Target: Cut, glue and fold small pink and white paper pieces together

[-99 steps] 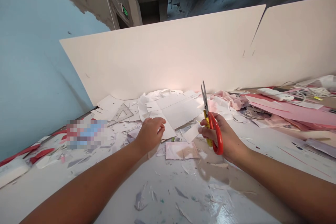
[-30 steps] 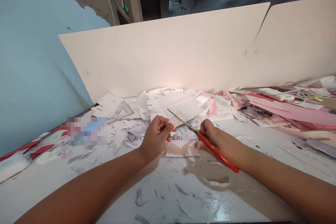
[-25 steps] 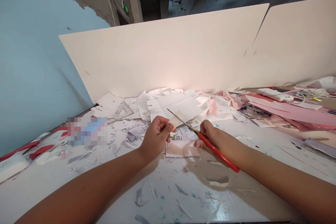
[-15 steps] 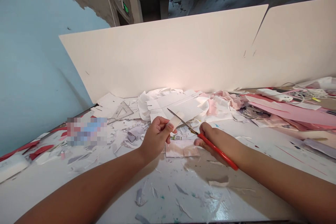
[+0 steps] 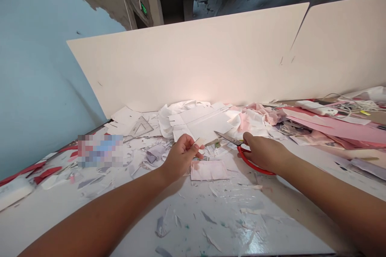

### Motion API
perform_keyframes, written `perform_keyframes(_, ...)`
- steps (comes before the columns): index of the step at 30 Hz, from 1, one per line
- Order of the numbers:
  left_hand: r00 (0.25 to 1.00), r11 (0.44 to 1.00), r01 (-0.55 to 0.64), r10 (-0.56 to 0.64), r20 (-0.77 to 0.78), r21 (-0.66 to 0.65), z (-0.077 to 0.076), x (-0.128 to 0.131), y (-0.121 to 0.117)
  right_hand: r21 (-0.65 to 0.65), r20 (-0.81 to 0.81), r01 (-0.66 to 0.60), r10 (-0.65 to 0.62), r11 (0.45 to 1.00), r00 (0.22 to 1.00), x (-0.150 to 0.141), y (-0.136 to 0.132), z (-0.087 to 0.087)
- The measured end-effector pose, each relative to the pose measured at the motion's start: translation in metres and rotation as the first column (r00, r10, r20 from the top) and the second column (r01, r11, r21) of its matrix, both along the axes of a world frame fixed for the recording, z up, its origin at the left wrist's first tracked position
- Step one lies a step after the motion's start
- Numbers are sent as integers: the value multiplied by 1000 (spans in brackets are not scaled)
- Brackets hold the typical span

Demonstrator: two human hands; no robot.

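Between the thumb and fingers of my left hand (image 5: 183,156) is a small cream-white piece (image 5: 200,142), paper or fabric, mostly covered by the fingers. My right hand (image 5: 261,151) grips red-handled scissors (image 5: 252,165), whose blades point left and stand apart from the piece. Below my left hand, a flat pale pink rectangular piece (image 5: 210,170) lies on the table. A small label with a barcode (image 5: 206,158) shows just behind it. White paper sheets (image 5: 205,122) lie beyond both hands.
Scraps (image 5: 157,152) litter the white table (image 5: 229,221). A clear set square (image 5: 141,127) lies at the back left. Pink sheets (image 5: 334,128), a white power strip (image 5: 316,108) and cables are at the right. A white panel (image 5: 193,68) stands behind.
The scissors have moved right, away from the piece in my left hand, and their blades now lie flatter. The held piece looks shorter. My left hand has barely moved.
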State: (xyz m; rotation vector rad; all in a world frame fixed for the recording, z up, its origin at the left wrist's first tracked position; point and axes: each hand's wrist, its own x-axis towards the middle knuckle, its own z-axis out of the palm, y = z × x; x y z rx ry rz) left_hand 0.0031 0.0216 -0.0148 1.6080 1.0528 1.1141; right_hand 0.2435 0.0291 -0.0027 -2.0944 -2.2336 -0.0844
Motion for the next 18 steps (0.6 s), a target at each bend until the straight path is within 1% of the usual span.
perform_keyframes(1, 1000, 1000, 13, -13, -22, 11, -1, 0, 0, -11, -3, 10, -10, 1000, 1000, 2, 1, 0)
perform_keyframes(3, 994, 996, 15, -5, -114, 83, -2, -1, -1, -16, -4, 25, -25, 1000, 1000, 4, 1, 4)
perform_keyframes(4, 985, 990, 7, 17, -172, 140, -3, -1, -1, -6, 4, 36, -36, 999, 999, 3, -1, 6)
perform_keyframes(6, 959, 963, 7, 70, -275, 270, -5, -1, -4, 63, -6, 45, -45, 997, 999, -3, -8, 11)
perform_keyframes(7, 947, 944, 21, 87, -311, 330, -5, 0, -6, 103, -48, 24, -19, 994, 999, -7, -12, 12)
perform_keyframes(8, 937, 922, 44, 95, -335, 385, -5, 1, -8, 142, -127, -23, 42, 990, 991, -13, -17, 13)
perform_keyframes(9, 931, 899, 72, 95, -352, 432, -6, 3, -10, 167, -243, -99, 138, 981, 960, -19, -22, 11)
perform_keyframes(10, 926, 877, 104, 86, -367, 469, -6, 4, -13, 147, -392, -205, 247, 968, 886, -26, -27, 9)
perform_keyframes(11, 921, 856, 135, 77, -381, 499, -6, 6, -15, 120, -550, -290, 306, 950, 777, -33, -32, 5)
perform_keyframes(12, 914, 836, 166, 68, -399, 524, -7, 7, -17, 91, -679, -373, 332, 923, 655, -40, -35, 1)
perform_keyframes(13, 905, 813, 200, 61, -420, 547, -7, 7, -18, 65, -763, -457, 339, 887, 550, -46, -38, -4)
perform_keyframes(14, 891, 786, 242, 51, -450, 568, -6, 6, -18, 71, -819, -472, 322, 879, 475, -50, -38, -8)
perform_keyframes(15, 870, 759, 292, 42, -492, 582, -5, 5, -18, 77, -857, -470, 299, 879, 419, -53, -37, -11)
perform_keyframes(16, 840, 734, 343, 39, -541, 586, -4, 3, -17, 92, -877, -447, 285, 890, 386, -53, -35, -13)
perform_keyframes(17, 799, 715, 398, 39, -600, 575, -1, 0, -15, 114, -880, -407, 282, 906, 381, -52, -33, -15)
perform_keyframes(18, 745, 716, 432, 60, -665, 548, 2, -3, -13, 140, -866, -369, 295, 919, 405, -50, -30, -16)
